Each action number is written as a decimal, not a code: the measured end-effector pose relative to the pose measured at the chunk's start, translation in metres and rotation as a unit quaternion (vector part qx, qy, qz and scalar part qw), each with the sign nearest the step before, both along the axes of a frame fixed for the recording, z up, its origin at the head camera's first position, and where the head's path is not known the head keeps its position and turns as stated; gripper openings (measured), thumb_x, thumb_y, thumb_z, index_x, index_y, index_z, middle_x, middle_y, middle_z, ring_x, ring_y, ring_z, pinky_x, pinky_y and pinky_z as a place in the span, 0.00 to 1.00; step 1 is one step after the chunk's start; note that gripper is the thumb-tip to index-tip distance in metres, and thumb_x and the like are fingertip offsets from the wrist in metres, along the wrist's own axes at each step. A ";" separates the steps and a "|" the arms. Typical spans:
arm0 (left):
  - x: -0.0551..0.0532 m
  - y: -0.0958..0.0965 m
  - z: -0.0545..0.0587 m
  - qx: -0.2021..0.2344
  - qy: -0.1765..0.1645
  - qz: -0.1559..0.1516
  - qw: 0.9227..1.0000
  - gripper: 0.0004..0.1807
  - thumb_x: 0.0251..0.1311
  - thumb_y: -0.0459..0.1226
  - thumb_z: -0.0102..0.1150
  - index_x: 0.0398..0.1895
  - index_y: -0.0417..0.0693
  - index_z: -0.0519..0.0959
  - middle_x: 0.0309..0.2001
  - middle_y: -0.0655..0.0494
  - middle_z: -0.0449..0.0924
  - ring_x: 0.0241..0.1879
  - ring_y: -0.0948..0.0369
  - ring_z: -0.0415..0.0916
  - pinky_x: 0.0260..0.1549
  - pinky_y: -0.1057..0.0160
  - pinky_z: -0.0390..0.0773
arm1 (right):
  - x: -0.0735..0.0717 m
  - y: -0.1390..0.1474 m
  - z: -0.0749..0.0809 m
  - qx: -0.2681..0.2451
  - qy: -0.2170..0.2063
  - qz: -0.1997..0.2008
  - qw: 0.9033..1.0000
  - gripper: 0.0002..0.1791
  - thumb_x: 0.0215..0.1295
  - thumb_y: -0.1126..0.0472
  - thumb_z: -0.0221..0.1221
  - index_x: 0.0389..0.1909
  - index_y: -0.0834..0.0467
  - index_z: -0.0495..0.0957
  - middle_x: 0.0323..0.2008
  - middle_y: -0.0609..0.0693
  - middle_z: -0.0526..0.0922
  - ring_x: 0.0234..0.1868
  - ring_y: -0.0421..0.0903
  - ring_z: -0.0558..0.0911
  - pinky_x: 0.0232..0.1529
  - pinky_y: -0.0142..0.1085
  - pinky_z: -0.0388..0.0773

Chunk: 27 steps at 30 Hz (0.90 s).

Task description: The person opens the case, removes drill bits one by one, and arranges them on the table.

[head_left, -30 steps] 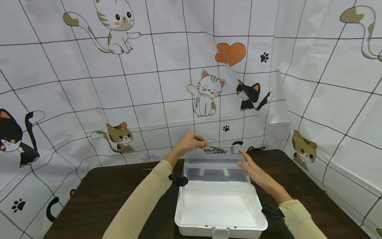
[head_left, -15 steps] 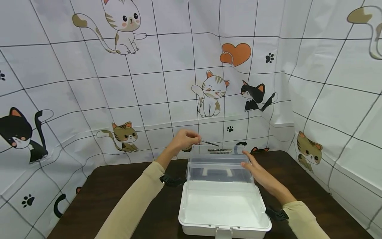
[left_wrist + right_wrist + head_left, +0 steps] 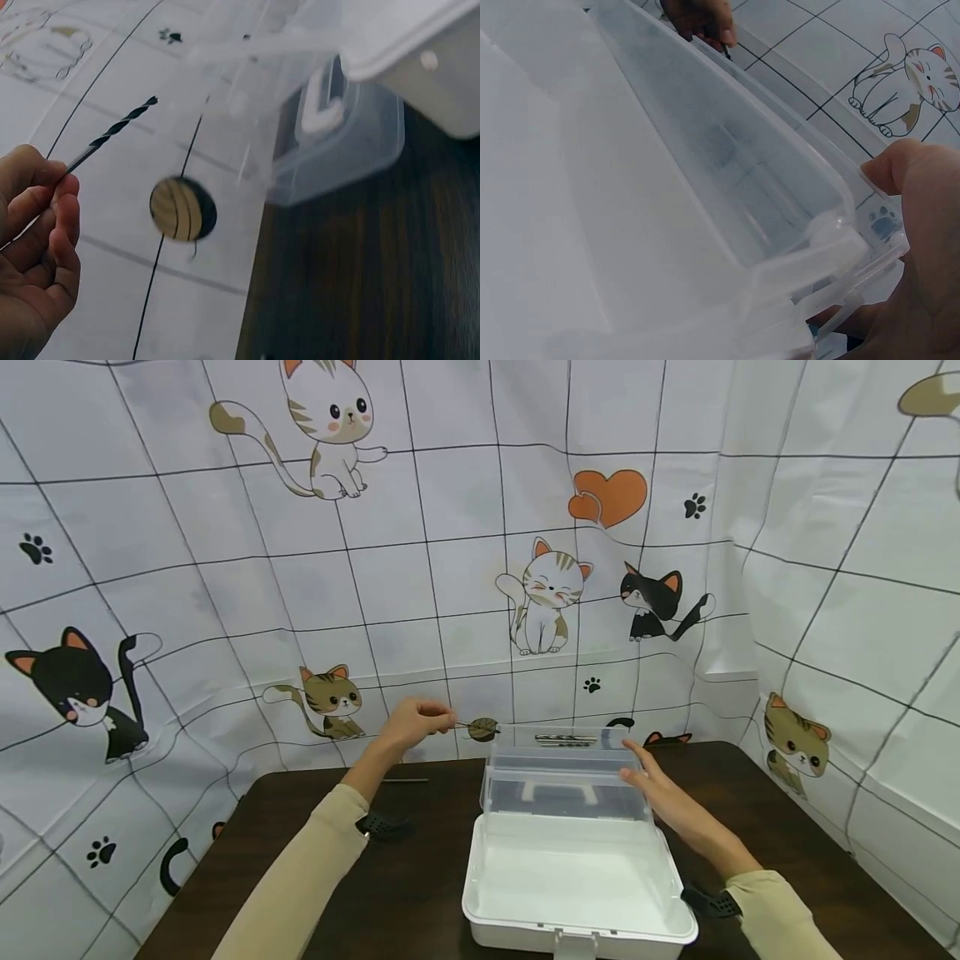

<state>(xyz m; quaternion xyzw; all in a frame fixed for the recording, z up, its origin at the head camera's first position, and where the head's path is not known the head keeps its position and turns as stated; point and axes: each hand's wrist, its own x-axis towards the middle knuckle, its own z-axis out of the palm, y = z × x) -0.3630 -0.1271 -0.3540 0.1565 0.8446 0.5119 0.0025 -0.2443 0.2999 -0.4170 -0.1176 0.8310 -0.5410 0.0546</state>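
Out to the left of the box, my left hand (image 3: 415, 722) pinches a spiral-fluted drill bit (image 3: 120, 129) between thumb and fingers, its tip pointing away from the hand. A white plastic toolbox (image 3: 517, 927) stands with its clear lid (image 3: 517, 797) folded back. At the lid's right edge, my right hand (image 3: 671, 800) grips the clear plastic, thumb in front and fingers partly hidden behind in the right wrist view. Several metal drill bits (image 3: 566, 741) lie side by side at the lid's far end.
On the dark wooden table (image 3: 315, 860), a thin metal rod (image 3: 406, 780) lies near the back edge, left of the box. Directly behind the table hangs a white gridded curtain (image 3: 420, 568) printed with cats. The box latch (image 3: 575, 945) hangs down in front.
My left hand has moved leftward from the lid's far end, carrying the drill bit. My right hand keeps its grip on the lid, and the head view has turned slightly left.
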 end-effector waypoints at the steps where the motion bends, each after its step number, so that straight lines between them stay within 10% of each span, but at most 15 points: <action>1: 0.000 -0.007 -0.001 0.002 -0.001 0.008 1.000 0.16 0.68 0.45 0.67 0.51 0.45 0.86 0.43 0.52 0.85 0.50 0.45 0.78 0.52 0.45 0.74 | 0.000 0.001 0.000 0.001 0.000 0.000 1.000 0.39 0.82 0.41 0.42 0.83 0.42 0.32 0.80 0.59 0.25 0.76 0.73 0.39 0.59 0.80 0.44; 27: -0.002 -0.105 -0.095 -0.017 -0.068 0.091 0.993 0.18 0.69 0.41 0.65 0.54 0.37 0.85 0.46 0.49 0.85 0.48 0.51 0.80 0.53 0.46 0.77 | 0.000 0.001 0.002 0.001 0.004 0.014 1.000 0.39 0.83 0.42 0.42 0.83 0.42 0.31 0.79 0.59 0.23 0.75 0.75 0.36 0.58 0.81 0.41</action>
